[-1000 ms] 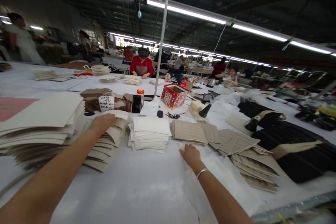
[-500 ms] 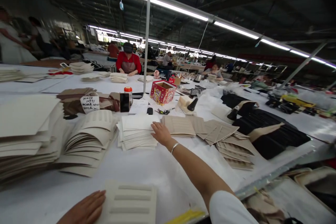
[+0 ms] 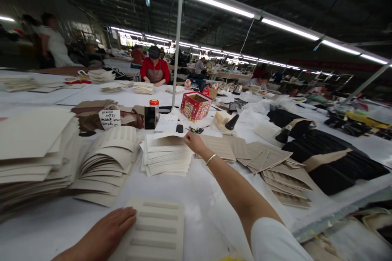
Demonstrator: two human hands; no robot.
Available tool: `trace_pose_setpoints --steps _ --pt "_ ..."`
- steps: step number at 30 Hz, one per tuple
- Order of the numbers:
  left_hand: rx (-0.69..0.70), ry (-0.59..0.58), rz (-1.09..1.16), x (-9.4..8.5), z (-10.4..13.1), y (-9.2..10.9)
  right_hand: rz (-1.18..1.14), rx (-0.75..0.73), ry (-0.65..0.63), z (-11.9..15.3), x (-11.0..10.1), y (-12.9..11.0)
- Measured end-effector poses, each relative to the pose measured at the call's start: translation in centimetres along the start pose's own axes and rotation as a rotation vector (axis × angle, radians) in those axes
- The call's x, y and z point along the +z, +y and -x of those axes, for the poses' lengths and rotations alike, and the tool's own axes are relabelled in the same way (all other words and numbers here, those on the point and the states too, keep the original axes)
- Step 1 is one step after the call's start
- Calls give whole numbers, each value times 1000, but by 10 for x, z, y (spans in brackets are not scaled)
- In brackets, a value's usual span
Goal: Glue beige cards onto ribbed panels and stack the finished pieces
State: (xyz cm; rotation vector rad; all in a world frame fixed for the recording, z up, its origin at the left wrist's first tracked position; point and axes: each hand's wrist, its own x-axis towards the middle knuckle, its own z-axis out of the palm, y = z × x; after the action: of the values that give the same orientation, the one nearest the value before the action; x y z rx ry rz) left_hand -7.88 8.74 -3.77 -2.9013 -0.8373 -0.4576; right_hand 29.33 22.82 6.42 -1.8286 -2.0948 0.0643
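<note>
My left hand (image 3: pixel 108 228) lies flat with its fingers stretched out, on the left edge of a cream panel (image 3: pixel 159 222) with several raised grey strips across it. Farther off, my right hand (image 3: pixel 195 143) pinches the right edge of the top white sheet (image 3: pixel 163 140) and bends it up a little. Under that sheet is a stack of white sheets (image 3: pixel 167 164). Just right of this hand lie beige ribbed panels (image 3: pixel 219 147), partly covered by my wrist.
Fanned cream panels (image 3: pixel 107 167) and a tall pile of large sheets (image 3: pixel 33 138) stand at left. Behind are a phone (image 3: pixel 150 118), a red box (image 3: pixel 196 107) and a metal pole (image 3: pixel 178 40). Black pieces (image 3: pixel 333 159) lie at right. A co-worker in red (image 3: pixel 155 69) sits across the table.
My right hand has gone from resting open on the white stack to pinching its top sheet, whose edge has risen. My left hand and the striped panel show farther up in view.
</note>
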Motion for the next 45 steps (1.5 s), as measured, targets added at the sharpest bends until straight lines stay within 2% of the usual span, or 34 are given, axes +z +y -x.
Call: trace_pose_setpoints --steps 2,4,7,10,13,15,17,18,20,22,25,28,31,34,40,45 --pt "58 10 30 4 1 14 -134 35 82 0 -2 -1" --pt "70 11 45 14 3 32 -195 21 100 6 0 -5" --pt "-62 82 137 29 1 55 -239 -50 100 24 6 -17" --pt "-385 149 442 26 -19 66 -311 -166 135 55 16 -35" --pt "-836 234 989 2 -52 66 -371 -288 115 98 26 -49" --pt "-1075 364 1368 -15 -71 62 -429 -332 72 131 32 -52" --pt "-1228 439 1576 -26 -80 59 -477 -327 33 162 35 -52" --pt "-1288 433 1621 -29 -80 59 -489 -317 6 176 35 -51" --pt "-1371 349 1636 -32 -74 64 -494 -305 -62 197 31 -51" --pt "-1390 255 1626 -33 -64 75 -493 -293 -117 211 25 -59" --pt "-1341 168 1594 -34 -53 96 -520 -236 -126 220 17 -87" --pt "-1270 114 1589 -35 -46 113 -530 -170 -176 222 23 -123" --pt "-1206 97 1661 -34 -40 123 -461 -122 -237 223 35 -146" --pt "-1181 78 1706 -31 -35 125 -370 -90 -288 224 41 -152" --pt "-1142 39 1630 -26 -31 125 -173 -124 -388 224 36 -153" --pt "-1059 41 1500 -29 -33 128 -27 -168 -379 227 41 -159"
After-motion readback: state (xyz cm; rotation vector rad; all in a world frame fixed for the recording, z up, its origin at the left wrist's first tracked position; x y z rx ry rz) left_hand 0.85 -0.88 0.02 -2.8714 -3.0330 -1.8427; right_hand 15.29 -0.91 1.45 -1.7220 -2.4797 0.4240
